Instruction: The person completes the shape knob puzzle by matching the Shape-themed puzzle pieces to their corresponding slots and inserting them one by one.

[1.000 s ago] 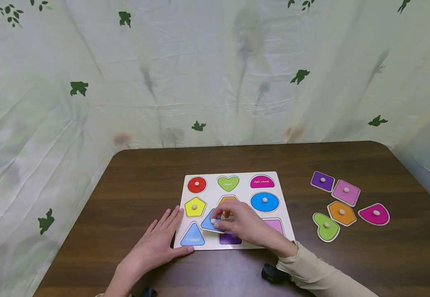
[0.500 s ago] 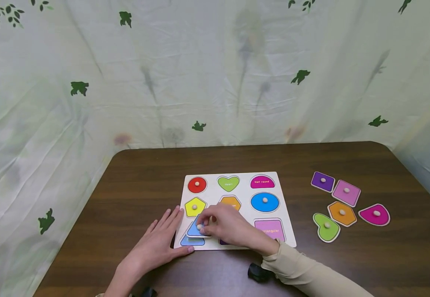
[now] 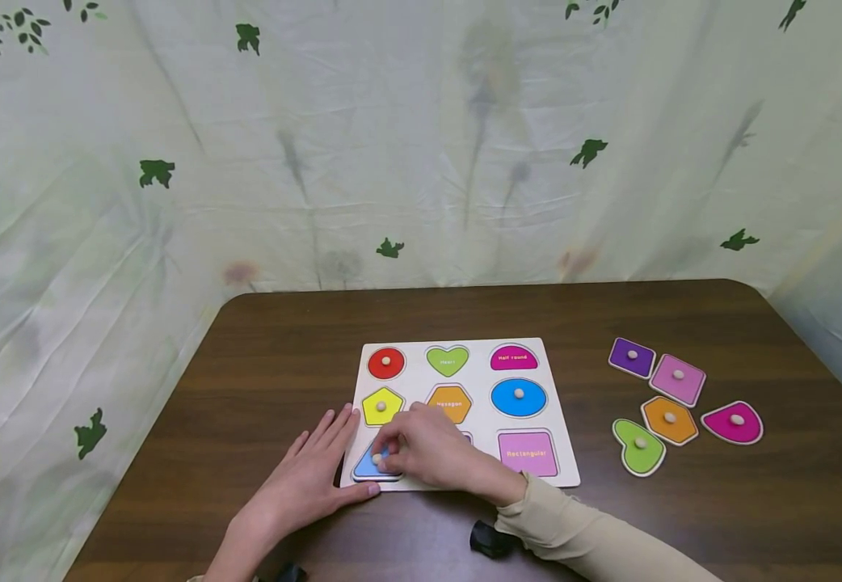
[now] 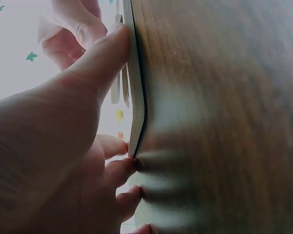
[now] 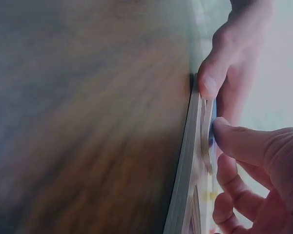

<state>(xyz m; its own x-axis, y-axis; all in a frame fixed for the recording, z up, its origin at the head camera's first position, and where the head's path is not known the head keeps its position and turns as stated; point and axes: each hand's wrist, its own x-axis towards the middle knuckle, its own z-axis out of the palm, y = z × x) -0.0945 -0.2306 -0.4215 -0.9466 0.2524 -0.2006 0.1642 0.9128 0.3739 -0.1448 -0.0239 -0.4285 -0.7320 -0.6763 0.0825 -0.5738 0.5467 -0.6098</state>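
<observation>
My right hand [image 3: 428, 449] pinches the small knob of a blue triangle puzzle piece [image 3: 365, 468] over the lower left corner of a white shape puzzle board [image 3: 482, 412]. The piece lies over the board's printed triangle, and in the right wrist view its edge [image 5: 207, 141] stands slightly proud of the board. My left hand [image 3: 305, 465] lies flat with spread fingers at the board's left edge, its thumb on the front left corner. A red circle [image 3: 385, 363], a yellow pentagon [image 3: 377, 408] and a blue oval [image 3: 519, 397] with knobs sit in the board.
Right of the board lie loose knobbed pieces: a purple one [image 3: 632, 357], a pink one [image 3: 678, 380], an orange hexagon [image 3: 671, 420], a green heart [image 3: 639, 447] and a magenta half round [image 3: 733, 423]. A printed curtain [image 3: 421, 145] hangs behind the brown table [image 3: 283, 347].
My right hand has carried the blue triangle left and toward me, from the board's middle to its lower left corner. The left hand has stayed in place.
</observation>
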